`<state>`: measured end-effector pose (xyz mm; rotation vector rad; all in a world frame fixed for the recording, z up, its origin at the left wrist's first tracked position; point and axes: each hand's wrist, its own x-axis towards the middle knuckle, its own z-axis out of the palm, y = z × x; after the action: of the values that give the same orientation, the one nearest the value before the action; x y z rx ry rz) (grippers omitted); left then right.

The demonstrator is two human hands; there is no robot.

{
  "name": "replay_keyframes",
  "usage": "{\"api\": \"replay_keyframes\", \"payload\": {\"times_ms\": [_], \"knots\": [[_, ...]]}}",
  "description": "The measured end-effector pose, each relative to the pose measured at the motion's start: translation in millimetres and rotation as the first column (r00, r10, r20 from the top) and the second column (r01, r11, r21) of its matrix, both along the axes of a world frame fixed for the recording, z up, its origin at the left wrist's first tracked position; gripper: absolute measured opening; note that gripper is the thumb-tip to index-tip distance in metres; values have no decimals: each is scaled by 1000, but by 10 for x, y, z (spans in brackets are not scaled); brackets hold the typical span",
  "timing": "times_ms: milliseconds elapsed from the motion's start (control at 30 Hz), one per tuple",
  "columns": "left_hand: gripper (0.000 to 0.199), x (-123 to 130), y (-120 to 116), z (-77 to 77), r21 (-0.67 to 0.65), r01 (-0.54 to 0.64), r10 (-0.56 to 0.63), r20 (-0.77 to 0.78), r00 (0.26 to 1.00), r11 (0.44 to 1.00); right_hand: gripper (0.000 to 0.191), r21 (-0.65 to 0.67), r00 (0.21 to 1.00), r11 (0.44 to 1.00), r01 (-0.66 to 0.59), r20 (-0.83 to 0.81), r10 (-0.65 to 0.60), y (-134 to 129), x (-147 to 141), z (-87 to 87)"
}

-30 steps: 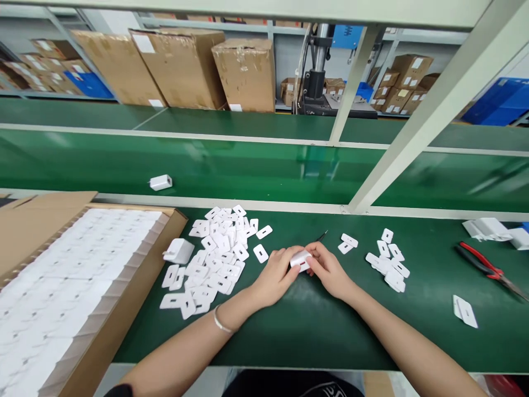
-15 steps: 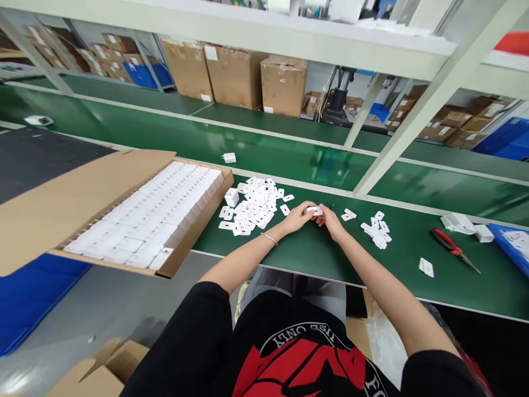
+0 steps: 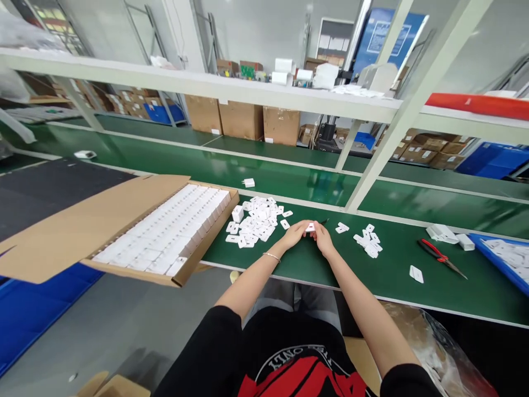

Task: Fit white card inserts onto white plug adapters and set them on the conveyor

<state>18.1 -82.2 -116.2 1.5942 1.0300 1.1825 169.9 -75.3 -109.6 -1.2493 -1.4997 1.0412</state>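
Note:
Between my two hands, above the green bench, is a small white piece (image 3: 310,227) with a dark slot in it. My left hand (image 3: 294,234) has its fingers closed on the left side of the piece. On its right side, my right hand (image 3: 322,237) holds it with closed fingers. A large pile of white slotted plates (image 3: 258,220) lies left of my hands. To the right lie a few loose plates (image 3: 341,227) and a smaller pile of plates (image 3: 368,241). A thin dark tool tip (image 3: 324,221) shows just beyond my right hand.
An open carton (image 3: 206,237) with rows of white blocks stands at the left. Red-handled pliers (image 3: 440,256), white blocks (image 3: 442,233) and a blue tray (image 3: 502,270) are at the right. A slanted metal post (image 3: 382,149) rises behind the bench.
The camera view has tilted up, so more of the upper shelf and wall shows. Both hands still hold the white piece, whose slotted face now shows more clearly.

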Motion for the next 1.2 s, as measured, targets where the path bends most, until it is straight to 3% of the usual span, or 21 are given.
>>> {"api": "replay_keyframes", "payload": {"times_ms": [200, 500, 700, 833, 1033, 1200], "knots": [[49, -4, -12, 2, 46, -13, 15, -33, 999, 999, 72, -5, 1000, 1000, 12, 5, -12, 5, 1, -78], [55, 24, -12, -128, 20, -31, 33, -80, 996, 999, 68, -38, 999, 999, 10, 34, -9, 68, 6, -202], [62, -53, 16, -50, -8, 114, -114, -89, 989, 993, 71, -43, 998, 997, 57, 23, -56, 39, -13, -229], [60, -102, 147, 1, -40, 224, -227, -105, 968, 974, 79, -114, 998, 991, 69, -3, -69, 121, -49, -259], [63, -96, 239, -147, -71, 217, -219, -23, 976, 974, 78, -158, 998, 987, 13, -60, -23, 141, -67, -325], [64, -136, 120, -236, -107, 135, -125, 97, 987, 985, 68, -110, 980, 979, -173, -122, 159, 91, -34, -351]]}}
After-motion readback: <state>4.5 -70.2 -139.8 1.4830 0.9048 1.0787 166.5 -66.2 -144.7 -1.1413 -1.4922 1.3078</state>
